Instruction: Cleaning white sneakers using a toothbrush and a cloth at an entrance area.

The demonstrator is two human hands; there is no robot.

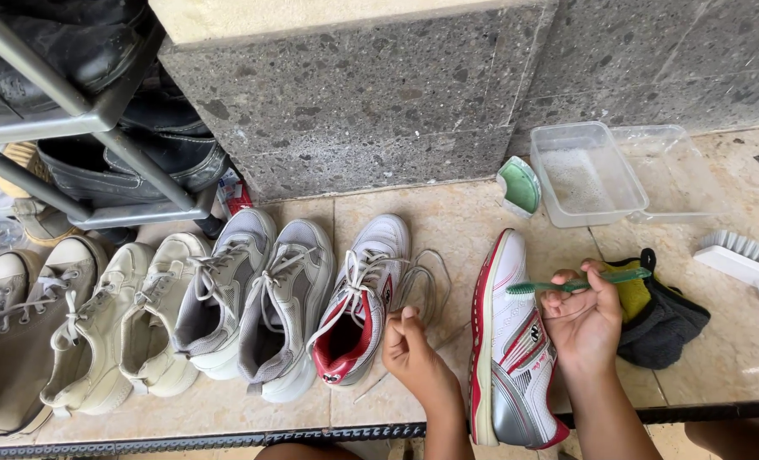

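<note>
My right hand (pixel 585 319) grips a green toothbrush (pixel 577 284) by its handle, bristle end over the toe of a white and red sneaker (pixel 509 349) lying on its side on the tiled floor. My left hand (pixel 412 351) is closed in a loose fist between that sneaker and its upright mate (pixel 358 300), next to a loose grey shoelace (pixel 430 285). I cannot tell whether the fingers pinch the lace.
A clear plastic tub of soapy water (pixel 582 173) and its lid (pixel 677 170) stand by the stone wall. A green soap piece (pixel 520 185), dark cloth (pixel 662 322) and white scrub brush (pixel 750 262) lie at right. Several pale sneakers (pixel 217 298) line the left, under a shoe rack (pixel 81 111).
</note>
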